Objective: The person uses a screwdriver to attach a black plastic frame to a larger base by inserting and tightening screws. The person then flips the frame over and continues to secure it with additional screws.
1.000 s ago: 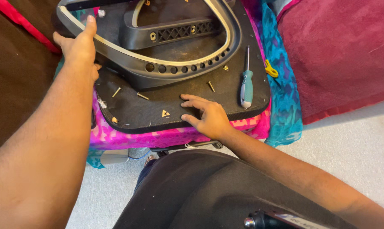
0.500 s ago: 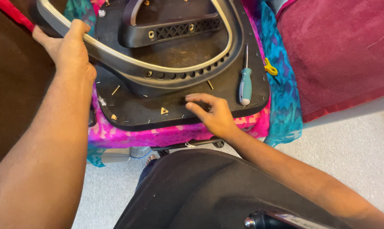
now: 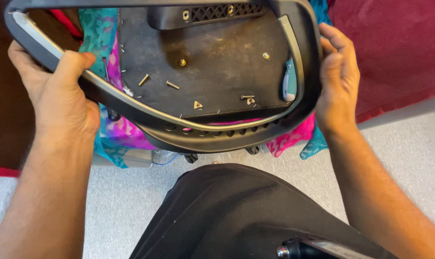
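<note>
Lifted now — chair frame [image 3: 212, 136] gripped between left hand [image 3: 59, 91] and right hand [image 3: 337, 81].

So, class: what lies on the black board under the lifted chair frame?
Through the chair frame, held by both hands, the black board shows loose screws and a screwdriver, partly covered by the frame's rim.

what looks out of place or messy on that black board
Loose hardware lies scattered on the black board: two screws near its left side, a small triangular piece and another screw near the front edge. A teal-handled screwdriver lies at the right edge. Both hands, left hand and right hand, grip the curved black frame over them.
</note>
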